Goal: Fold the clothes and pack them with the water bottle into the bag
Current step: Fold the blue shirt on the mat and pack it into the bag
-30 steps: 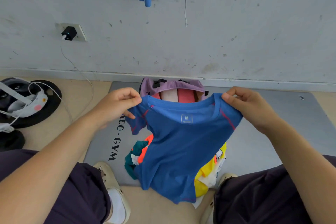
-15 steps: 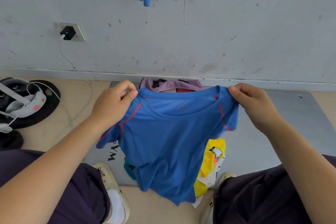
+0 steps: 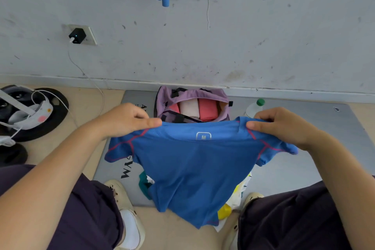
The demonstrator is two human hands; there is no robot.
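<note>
**Blue shirt held up by its shoulders**

We hold the blue shirt (image 3: 194, 166) spread between our two hands. Our left hand (image 3: 123, 121) pinches the left shoulder seam, fingers curled over the cloth with the thumb on top. Our right hand (image 3: 284, 126) pinches the right shoulder the same way, so each grip is clamped on the shirt. The collar faces up, with a white "M" label between the two grips, and the body hangs down towards our knees.

Just beyond the grips, the purple bag (image 3: 192, 99) lies open against the wall, with folded pink and cream clothes inside. The water bottle (image 3: 254, 107), green cap up, stands just beyond our right grip, beside the bag. Under the hanging shirt, a heap of yellow, white and teal clothes (image 3: 239, 195) lies on the grey mat (image 3: 294, 168).
</note>
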